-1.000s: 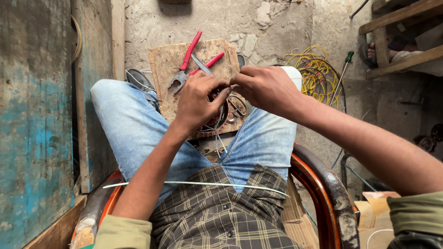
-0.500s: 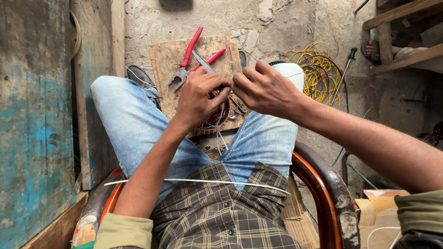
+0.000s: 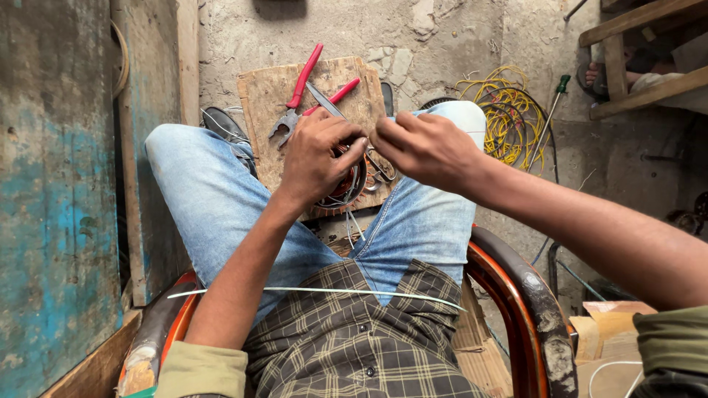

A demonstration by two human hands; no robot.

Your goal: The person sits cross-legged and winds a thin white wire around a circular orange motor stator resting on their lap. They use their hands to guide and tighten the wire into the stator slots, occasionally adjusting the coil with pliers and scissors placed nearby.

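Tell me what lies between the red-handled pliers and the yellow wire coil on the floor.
In the head view, between the red-handled pliers and the tangled yellow wire coil lie a red-handled pair of scissors on the worn wooden board, then the person's denim-clad knee.

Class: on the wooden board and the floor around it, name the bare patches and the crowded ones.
Bare: the worn wooden board's left part, beside the red-handled pliers, and the cracked concrete floor beyond it. Crowded: the board's near edge under the left hand and right hand, and the yellow wire coil.

Red-handled pliers (image 3: 295,96) on brown board (image 3: 258,96); yellow wire (image 3: 505,118) far right; light-blue jeans (image 3: 214,199); dark checked shirt (image 3: 354,346); orange-red chair rim (image 3: 509,309); peeling blue wall (image 3: 51,221) left.
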